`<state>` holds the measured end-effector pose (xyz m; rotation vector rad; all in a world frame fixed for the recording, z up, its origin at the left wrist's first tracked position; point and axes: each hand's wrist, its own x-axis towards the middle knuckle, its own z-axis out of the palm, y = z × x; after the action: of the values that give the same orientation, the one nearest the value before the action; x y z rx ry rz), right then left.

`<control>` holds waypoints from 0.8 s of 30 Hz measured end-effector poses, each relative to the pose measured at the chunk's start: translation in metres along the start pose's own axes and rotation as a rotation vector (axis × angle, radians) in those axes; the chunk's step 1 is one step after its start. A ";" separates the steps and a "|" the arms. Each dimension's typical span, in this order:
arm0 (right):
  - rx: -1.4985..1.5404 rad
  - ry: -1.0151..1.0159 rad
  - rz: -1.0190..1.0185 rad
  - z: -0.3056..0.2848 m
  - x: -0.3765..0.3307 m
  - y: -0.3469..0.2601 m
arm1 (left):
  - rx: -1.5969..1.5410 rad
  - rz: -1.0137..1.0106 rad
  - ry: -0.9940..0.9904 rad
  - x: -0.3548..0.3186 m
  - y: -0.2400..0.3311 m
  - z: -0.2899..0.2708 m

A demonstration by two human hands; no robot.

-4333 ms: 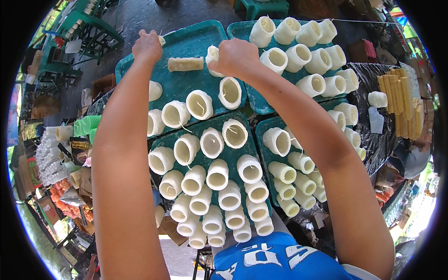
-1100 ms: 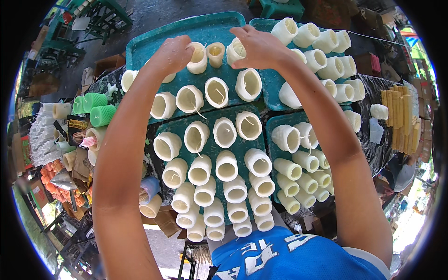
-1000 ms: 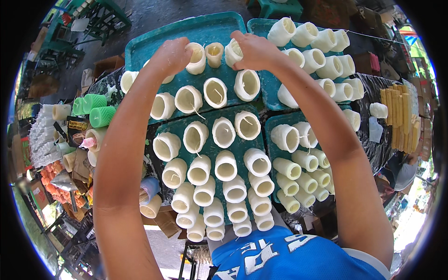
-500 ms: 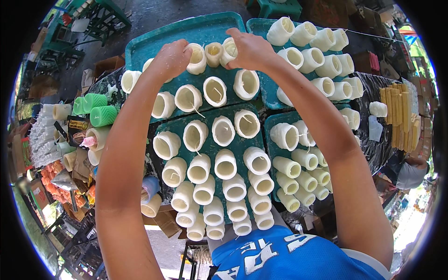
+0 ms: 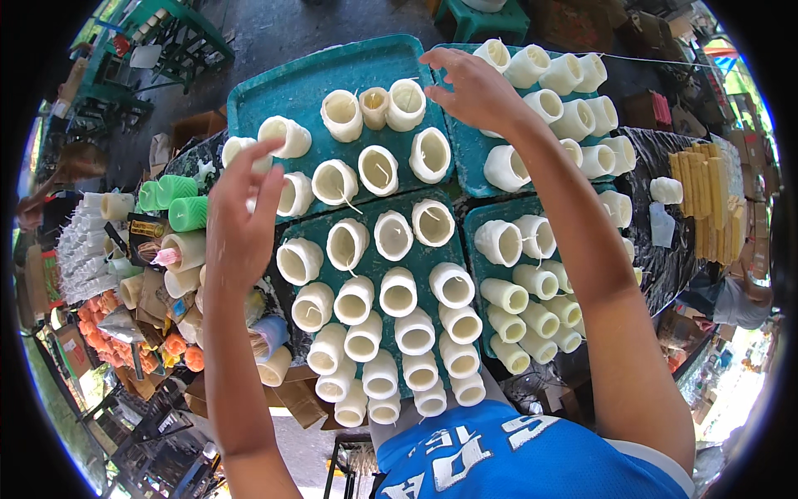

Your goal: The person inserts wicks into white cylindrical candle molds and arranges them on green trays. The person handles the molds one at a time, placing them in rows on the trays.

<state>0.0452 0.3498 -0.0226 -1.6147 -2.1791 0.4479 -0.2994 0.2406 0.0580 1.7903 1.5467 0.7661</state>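
Note:
Pale, hollow candle cups stand in rows on teal trays in front of me; thin wicks show in several. My left hand (image 5: 243,204) is open, its fingers spread beside a whitish cup (image 5: 285,136) at the far left tray's edge. Those fingers partly cover another cup there, and I cannot tell if they touch it. My right hand (image 5: 475,90) is open too, fingers stretched out over the gap between the two far trays, right of a white cup (image 5: 406,106). That cup stands close against a narrower tan cup (image 5: 374,108), with a third cup (image 5: 342,115) on its left.
The far left tray (image 5: 328,68) has a raised rim. More cups stand on the right tray (image 5: 465,166). Green ribbed candles (image 5: 187,214) and orange pieces (image 5: 108,333) lie at left. Yellow slabs (image 5: 706,200) are stacked at right, near a lone white cup (image 5: 666,190).
Both hands have come away from the group of three cups at the back. My left hand moved left and nearer to me; my right hand shifted slightly right.

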 end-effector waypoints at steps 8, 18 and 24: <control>0.260 0.337 -0.015 -0.061 -0.096 -0.071 | 0.027 -0.157 0.080 -0.186 0.025 -0.037; 0.696 -0.349 0.076 -0.049 -0.276 -0.246 | -0.993 -0.376 0.254 -0.312 0.090 0.006; 0.825 -0.160 -0.282 -0.070 -0.297 -0.358 | -1.772 -0.275 0.083 -0.257 0.110 0.042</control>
<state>-0.1420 -0.0349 0.1729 -0.8324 -1.8808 1.2137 -0.2343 -0.0284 0.1132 0.2102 0.5160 1.3651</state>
